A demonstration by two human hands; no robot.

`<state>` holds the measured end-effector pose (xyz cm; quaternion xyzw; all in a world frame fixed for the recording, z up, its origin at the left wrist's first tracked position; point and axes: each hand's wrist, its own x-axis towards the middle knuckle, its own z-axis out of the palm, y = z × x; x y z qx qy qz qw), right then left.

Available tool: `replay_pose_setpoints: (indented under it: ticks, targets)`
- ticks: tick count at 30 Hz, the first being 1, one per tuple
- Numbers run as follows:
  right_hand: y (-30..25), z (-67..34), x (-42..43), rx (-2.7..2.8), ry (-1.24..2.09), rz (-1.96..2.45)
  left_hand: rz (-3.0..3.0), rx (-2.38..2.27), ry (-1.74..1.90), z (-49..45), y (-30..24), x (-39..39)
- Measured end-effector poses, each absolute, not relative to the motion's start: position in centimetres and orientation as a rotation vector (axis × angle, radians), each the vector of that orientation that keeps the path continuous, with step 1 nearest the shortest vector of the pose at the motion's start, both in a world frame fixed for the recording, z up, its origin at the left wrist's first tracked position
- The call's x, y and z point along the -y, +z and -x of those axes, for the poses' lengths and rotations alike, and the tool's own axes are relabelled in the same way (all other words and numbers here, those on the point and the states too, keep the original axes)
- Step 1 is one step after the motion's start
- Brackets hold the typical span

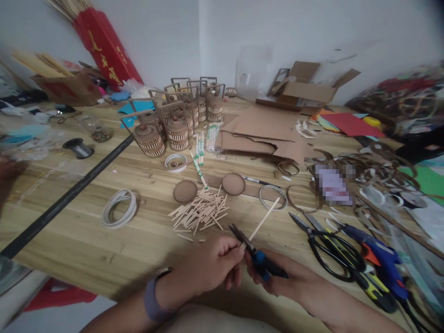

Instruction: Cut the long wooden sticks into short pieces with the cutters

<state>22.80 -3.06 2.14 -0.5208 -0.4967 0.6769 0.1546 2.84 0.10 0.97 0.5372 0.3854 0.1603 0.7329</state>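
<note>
My left hand (222, 261) pinches the lower end of a thin wooden stick (264, 223), which slants up to the right. In my right hand (287, 275) is a pair of scissors (258, 256) with black and blue handles. Their blades are parted around the stick close to my left fingertips. Just beyond my hands lies a pile of short cut sticks (201, 210). Two round cardboard discs with dark edging, a left disc (185, 191) and a right disc (233, 184), sit behind the pile.
Several small lidded baskets (178, 132) with handles stand at the back. Cardboard sheets (256, 129) lie beside them. At right are black-handled shears (329, 252), a yellow-black cutter (373, 286), a blue glue gun (385, 259) and brown strips. A tape roll (120, 208) is at left.
</note>
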Motion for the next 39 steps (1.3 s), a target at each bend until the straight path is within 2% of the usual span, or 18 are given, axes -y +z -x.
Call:
replay_pose_setpoints:
  ticks: [10, 20, 32, 39]
  targets:
    - [2.11, -21.91, 3.18, 1.499, 1.774, 1.635, -1.304, -0.909, 0.315, -2.36, 0.42, -0.16]
    - [2.19, -22.45, 3.11, 1.337, 2.017, 1.397, -1.315, -0.866, 0.287, -2.26, 1.24, -0.65]
    - [1.96, -22.53, 3.47, 1.245, 2.065, 1.366, -1.153, -0.863, 0.339, -2.46, 0.75, -0.27]
    - [1.36, -22.02, 3.43, 1.449, 1.847, 1.506, -1.266, -0.917, 0.358, -2.60, 0.41, 0.01]
